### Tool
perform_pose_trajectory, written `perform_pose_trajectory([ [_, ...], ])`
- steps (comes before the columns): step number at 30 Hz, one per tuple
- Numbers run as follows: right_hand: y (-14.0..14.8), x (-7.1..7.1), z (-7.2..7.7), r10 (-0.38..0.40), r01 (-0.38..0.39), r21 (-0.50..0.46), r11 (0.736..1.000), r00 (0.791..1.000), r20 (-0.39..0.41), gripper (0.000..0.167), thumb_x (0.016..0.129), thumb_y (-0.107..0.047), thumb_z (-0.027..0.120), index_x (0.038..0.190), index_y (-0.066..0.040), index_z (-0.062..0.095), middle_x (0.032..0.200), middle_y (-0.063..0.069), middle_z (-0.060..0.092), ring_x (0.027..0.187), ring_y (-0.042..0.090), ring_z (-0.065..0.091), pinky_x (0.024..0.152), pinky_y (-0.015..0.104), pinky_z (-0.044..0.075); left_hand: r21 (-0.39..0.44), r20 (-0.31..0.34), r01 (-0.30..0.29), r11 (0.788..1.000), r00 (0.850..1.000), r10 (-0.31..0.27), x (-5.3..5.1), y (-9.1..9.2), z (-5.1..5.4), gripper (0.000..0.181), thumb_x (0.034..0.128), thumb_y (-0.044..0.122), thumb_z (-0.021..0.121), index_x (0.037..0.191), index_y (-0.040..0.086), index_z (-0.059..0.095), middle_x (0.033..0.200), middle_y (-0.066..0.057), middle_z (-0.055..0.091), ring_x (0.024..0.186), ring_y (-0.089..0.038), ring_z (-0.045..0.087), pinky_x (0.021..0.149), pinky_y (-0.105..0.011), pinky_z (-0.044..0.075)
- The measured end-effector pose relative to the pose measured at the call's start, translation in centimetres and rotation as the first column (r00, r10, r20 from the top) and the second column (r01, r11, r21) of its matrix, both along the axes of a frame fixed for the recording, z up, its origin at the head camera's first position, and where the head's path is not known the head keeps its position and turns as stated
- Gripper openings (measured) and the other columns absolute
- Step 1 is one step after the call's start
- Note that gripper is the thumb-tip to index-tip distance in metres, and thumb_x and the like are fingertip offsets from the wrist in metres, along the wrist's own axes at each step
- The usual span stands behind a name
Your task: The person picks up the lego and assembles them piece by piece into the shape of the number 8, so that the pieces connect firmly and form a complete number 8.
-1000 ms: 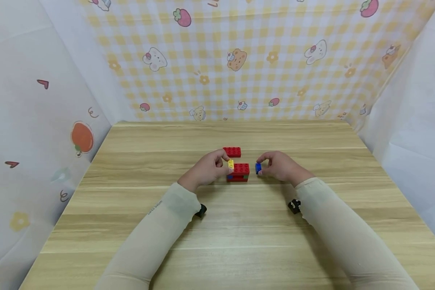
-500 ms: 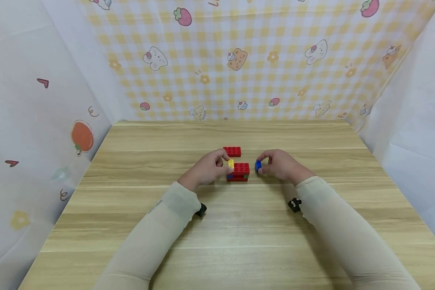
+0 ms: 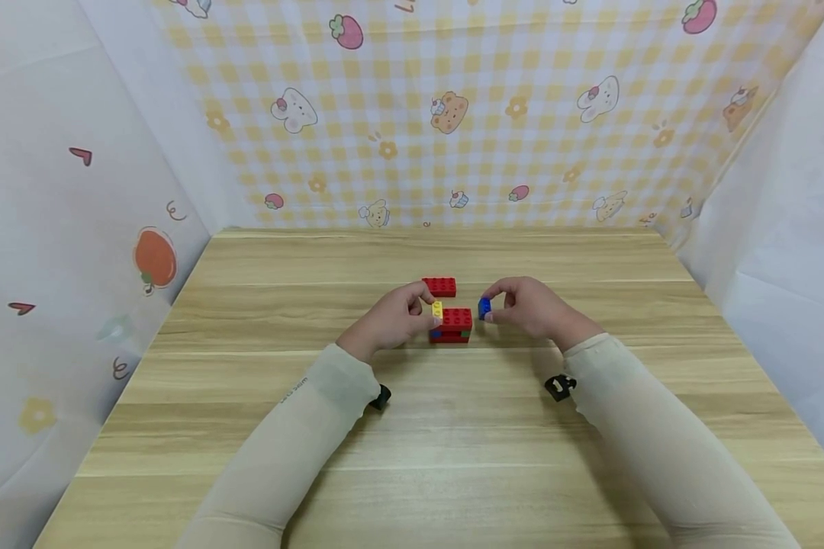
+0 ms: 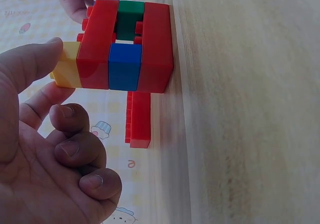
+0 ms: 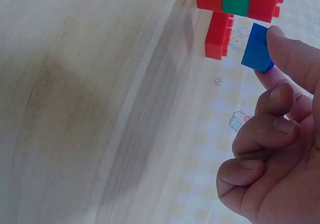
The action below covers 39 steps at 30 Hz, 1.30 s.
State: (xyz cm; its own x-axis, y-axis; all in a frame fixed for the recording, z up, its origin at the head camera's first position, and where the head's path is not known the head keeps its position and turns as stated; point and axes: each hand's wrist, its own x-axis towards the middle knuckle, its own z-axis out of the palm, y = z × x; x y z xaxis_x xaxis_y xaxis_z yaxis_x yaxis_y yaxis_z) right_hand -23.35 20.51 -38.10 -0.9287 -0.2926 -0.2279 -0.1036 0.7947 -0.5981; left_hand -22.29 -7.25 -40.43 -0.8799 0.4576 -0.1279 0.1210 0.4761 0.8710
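Note:
My left hand [image 3: 396, 322] pinches a yellow brick [image 4: 69, 66] between thumb and forefinger; the brick sits on the left end of the upper red brick [image 3: 458, 319]. Below that red brick, a blue brick [image 4: 125, 67] and a green brick [image 4: 130, 19] stand apart on a lower red brick [image 4: 157, 47], with a gap between them. Just right of this stack, my right hand [image 3: 532, 309] pinches a loose blue brick [image 5: 257, 48], held slightly tilted and not touching the stack.
Another red brick [image 3: 441, 287] lies on the wooden table [image 3: 453, 473] behind the stack. A patterned cloth [image 3: 412, 137] hangs at the table's back edge, with white cloth at both sides. Black pieces show at both wrists.
My right hand has lifted the loose blue brick a little and moved it slightly left, closer to the stack. My left hand has stayed on the yellow brick.

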Motion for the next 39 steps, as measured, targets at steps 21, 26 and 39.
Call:
perform_pose_trajectory([
  [21, -0.6, 0.8, 0.9, 0.02, -0.023, -0.081, 0.996, 0.999, -0.04, 0.031, 0.096, -0.022, 0.08, 0.124, -0.013, 0.073, 0.078, 0.005, 0.055, 0.065, 0.022, 0.05, 0.057, 0.031, 0.041, -0.01, -0.008, 0.001, 1.0, 1.0, -0.001, 0.0, 0.0, 0.0, 0.022, 0.1006, 0.025, 0.073, 0.114, 0.016, 0.059, 0.078, -0.001, 0.043, 0.062, -0.018, 0.04, 0.059, -0.032, 0.035],
  [26, -0.8, 0.9, 1.0, 0.024, -0.027, -0.098, 0.995, 0.999, -0.032, 0.031, 0.096, -0.022, 0.081, 0.124, -0.014, 0.073, 0.078, 0.005, 0.055, 0.065, 0.022, 0.05, 0.056, 0.031, 0.041, -0.01, -0.005, 0.003, 1.0, 1.0, -0.003, 0.0, 0.0, 0.0, 0.022, 0.1006, 0.024, 0.073, 0.115, 0.015, 0.059, 0.078, -0.001, 0.043, 0.061, -0.017, 0.04, 0.059, -0.031, 0.035],
  [39, -1.5, 1.1, 0.7, 0.06, -0.066, -0.112, 0.992, 0.997, -0.049, 0.029, 0.094, -0.021, 0.082, 0.122, -0.014, 0.075, 0.076, 0.004, 0.054, 0.066, 0.022, 0.05, 0.057, 0.03, 0.04, -0.021, -0.004, -0.005, 1.0, 1.0, 0.005, -0.1, 0.1, 0.0, 0.023, 0.1002, 0.025, 0.074, 0.115, 0.016, 0.059, 0.079, -0.002, 0.045, 0.062, -0.018, 0.043, 0.059, -0.031, 0.036],
])
